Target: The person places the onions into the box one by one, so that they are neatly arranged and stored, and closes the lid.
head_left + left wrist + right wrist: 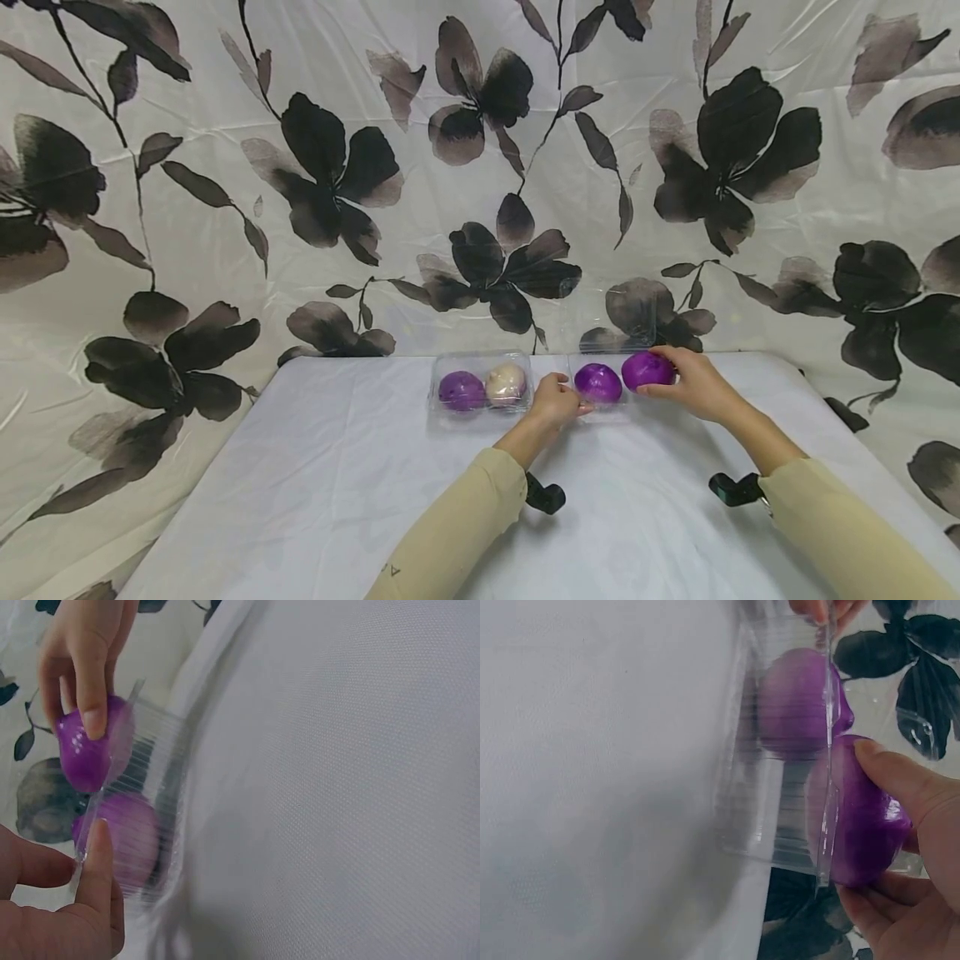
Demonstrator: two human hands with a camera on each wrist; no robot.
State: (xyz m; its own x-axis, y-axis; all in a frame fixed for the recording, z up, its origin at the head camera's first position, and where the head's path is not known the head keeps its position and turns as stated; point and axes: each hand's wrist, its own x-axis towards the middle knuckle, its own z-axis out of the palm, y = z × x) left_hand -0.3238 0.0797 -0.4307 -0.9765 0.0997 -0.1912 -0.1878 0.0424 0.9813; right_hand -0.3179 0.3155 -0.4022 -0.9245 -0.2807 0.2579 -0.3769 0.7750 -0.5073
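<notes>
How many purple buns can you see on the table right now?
3. One in the closed left box, at; one in the open right box, at; one held by the right hand, at.

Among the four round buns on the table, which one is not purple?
The pale cream bun, in the right side of the closed clear box on the left. The bun beside it and both buns in the open tray are purple.
</notes>
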